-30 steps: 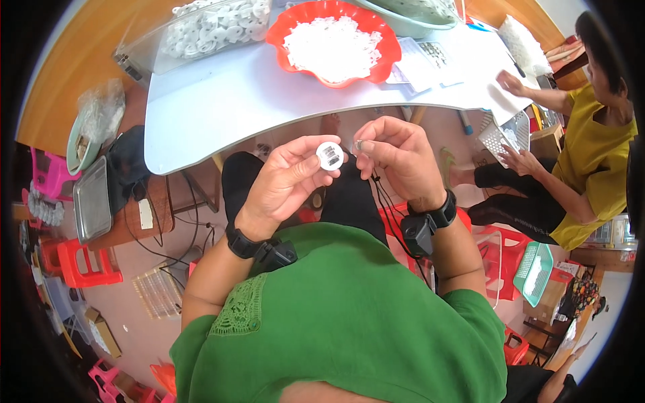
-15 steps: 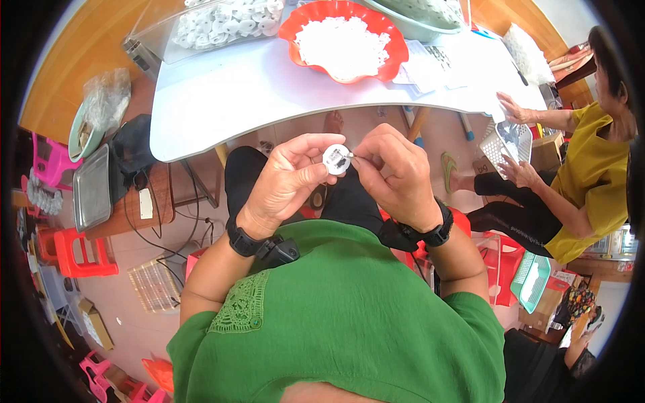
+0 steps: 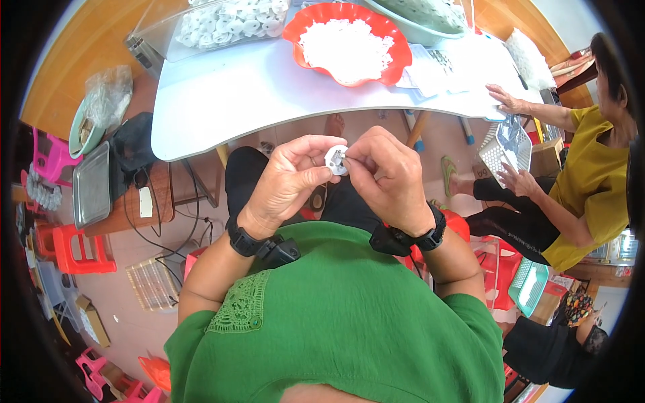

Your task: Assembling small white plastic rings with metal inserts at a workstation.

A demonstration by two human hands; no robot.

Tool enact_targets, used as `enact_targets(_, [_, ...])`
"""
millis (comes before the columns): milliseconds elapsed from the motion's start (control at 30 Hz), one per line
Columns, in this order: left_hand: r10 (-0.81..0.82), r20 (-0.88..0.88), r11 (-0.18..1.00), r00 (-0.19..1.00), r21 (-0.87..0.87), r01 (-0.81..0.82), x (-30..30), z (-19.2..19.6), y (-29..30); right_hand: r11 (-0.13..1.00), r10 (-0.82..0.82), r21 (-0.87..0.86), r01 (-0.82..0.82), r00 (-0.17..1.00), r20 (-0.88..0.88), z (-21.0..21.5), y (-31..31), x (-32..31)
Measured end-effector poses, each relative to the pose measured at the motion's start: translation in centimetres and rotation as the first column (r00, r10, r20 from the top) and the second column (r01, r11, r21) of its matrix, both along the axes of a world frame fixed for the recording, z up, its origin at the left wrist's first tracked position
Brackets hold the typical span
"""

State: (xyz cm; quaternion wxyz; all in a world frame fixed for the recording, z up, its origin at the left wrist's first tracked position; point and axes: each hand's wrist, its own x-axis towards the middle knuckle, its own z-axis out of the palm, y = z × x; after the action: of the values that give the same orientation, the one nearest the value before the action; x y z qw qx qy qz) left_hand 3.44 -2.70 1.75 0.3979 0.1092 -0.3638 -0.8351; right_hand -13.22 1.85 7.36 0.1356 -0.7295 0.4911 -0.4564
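**Disc held between both hands, below the tabletop edge**

The disc [image 3: 336, 160] is a small white round part, held in the air in front of the person's chest, on the near side of the white tabletop [image 3: 235, 94] and well apart from it. It sits between the two hands, touching both.

Left hand [image 3: 289, 181]: the fingers are closed on the disc's left rim, thumb and forefinger pinching it. The disc's flat face is turned up toward the camera, so its axis runs roughly along the line of sight. The wrist is bent inward, and the forearm rises from the lower edge.

Right hand [image 3: 390, 178]: the fingers are curled and bunched, with thumb and forefinger tips pressed to the disc's right side. Whether they hold a second small piece against it cannot be told; the contact point is too small to resolve. This forearm also rises from below, wrist turned inward.

Both hands are equally near the disc; the disc lies directly at the fingertips of each, left of the right hand and right of the left.

On the tabletop, far from the hands, stands a red bowl [image 3: 393, 64] of white parts.
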Motion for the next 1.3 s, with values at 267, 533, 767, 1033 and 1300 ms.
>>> enact_targets(267, [0.024, -0.015, 1.0, 1.0, -0.015, -0.024, -0.3, -0.4, -0.1, 0.999, -0.007, -0.053, 0.004, 0.999, -0.048, -0.6, -0.3, 0.3])
enact_targets(533, [0.013, -0.017, 0.999, 1.0, -0.029, -0.013, 0.0, -0.8, -0.6, 0.984, 0.039, 0.166, -0.061, 0.991, 0.132, 0.0, -0.6, -0.2])
enact_targets(767, [0.028, 0.016, 1.0, 0.999, -0.005, -0.028, -0.2, -0.7, -0.7, 0.953, 0.025, 0.285, -0.105, 0.962, 0.271, -0.5, -0.8, -0.7])
enact_targets(1033, [0.032, 0.025, 0.999, 0.999, 0.025, -0.032, -0.3, -0.6, -0.6, 0.983, 0.026, 0.165, -0.081, 0.95, 0.311, 0.1, -0.6, -0.8])
enact_targets(1300, [0.002, -0.049, 0.998, 0.999, 0.06, 0.001, -0.1, -0.8, -0.5, 0.967, 0.089, 0.21, -0.144, 0.963, 0.253, 0.5, -0.8, -1.6])
